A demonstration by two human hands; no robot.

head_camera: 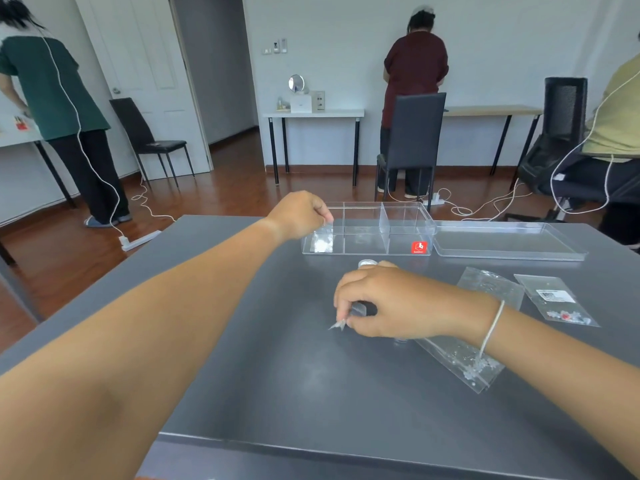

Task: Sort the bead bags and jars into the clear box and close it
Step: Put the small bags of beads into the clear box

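The clear box stands open at the table's far side, split into compartments. My left hand hovers over its left end, fingers pinched on the top of a clear bead bag with white beads that hangs down into the left compartment. Nearer to me, my right hand pinches the corner of a long clear bead bag lying flat on the table and running under my wrist. A small jar with a silver top peeks out just behind that hand.
The box's clear lid lies flat to the right of the box. Two more bead bags lie at the right, one plain and one with a label. People, chairs and tables stand in the room beyond the grey table.
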